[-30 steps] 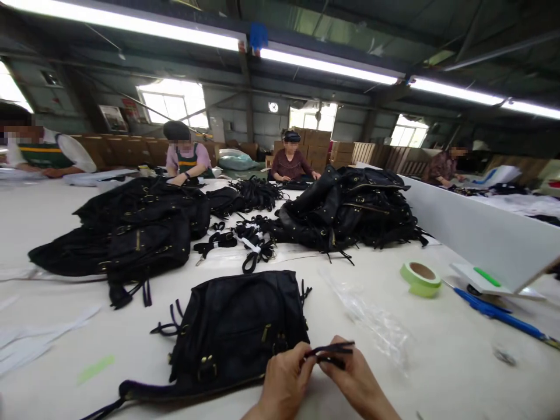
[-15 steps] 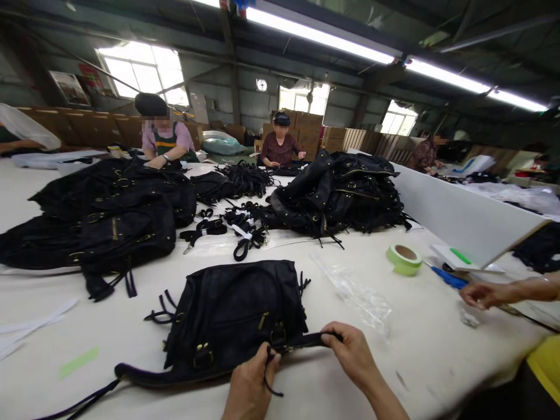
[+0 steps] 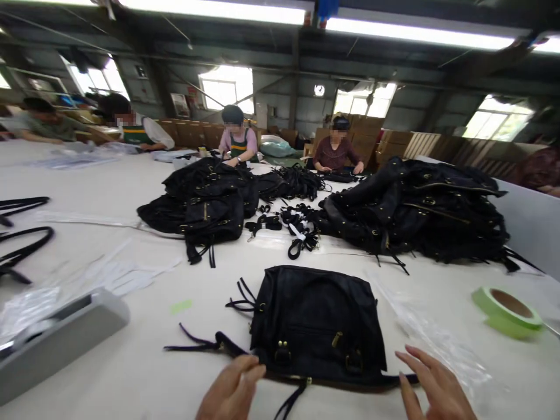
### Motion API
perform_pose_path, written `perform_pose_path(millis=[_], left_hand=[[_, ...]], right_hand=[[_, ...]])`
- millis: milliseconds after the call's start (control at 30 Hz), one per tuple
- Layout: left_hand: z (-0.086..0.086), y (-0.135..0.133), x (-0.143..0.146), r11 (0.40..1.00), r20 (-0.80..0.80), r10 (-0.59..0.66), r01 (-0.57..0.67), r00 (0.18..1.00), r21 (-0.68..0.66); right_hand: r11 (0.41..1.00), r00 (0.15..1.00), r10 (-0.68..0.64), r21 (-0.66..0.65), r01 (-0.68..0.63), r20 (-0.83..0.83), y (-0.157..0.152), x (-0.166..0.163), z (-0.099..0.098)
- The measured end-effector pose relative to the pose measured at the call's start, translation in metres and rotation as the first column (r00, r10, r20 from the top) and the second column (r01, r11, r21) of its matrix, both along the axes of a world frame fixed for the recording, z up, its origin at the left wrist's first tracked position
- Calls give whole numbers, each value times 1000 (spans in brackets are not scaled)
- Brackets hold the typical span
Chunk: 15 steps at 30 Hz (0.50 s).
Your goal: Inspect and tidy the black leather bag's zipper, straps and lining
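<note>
While the black bag [image 3: 317, 324] lies flat on the bench [image 3: 131, 373] right before you, your left hand [image 3: 231, 392] rests its loosely curled fingers at the strap [image 3: 205, 344] along its near edge, gripping nothing; your right hand [image 3: 431, 388] hovers spread open beside the other corner, perhaps to keep the bag square.

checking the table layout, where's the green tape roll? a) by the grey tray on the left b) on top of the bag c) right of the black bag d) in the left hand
c: the green tape roll lies flat on the table, right of the black bag, apart from it.
</note>
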<state>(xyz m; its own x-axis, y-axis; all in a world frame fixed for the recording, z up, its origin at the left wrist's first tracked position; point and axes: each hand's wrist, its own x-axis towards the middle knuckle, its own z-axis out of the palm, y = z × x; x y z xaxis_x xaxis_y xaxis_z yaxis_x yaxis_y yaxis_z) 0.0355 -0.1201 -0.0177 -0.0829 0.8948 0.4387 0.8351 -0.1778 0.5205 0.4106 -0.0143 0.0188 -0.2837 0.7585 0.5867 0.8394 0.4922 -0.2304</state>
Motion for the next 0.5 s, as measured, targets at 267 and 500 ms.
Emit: perform_pose_path(millis=[267,500], left_hand=[[51,33,-109,899,25,-12,21,1000,-437],[56,11,-87,811,473,87,213,877,-544]], right_hand=[[769,766,632,-30,-639,-118,-20,-194,-3],[751,830,554,-390,-533,-66,-6,-235,-5]])
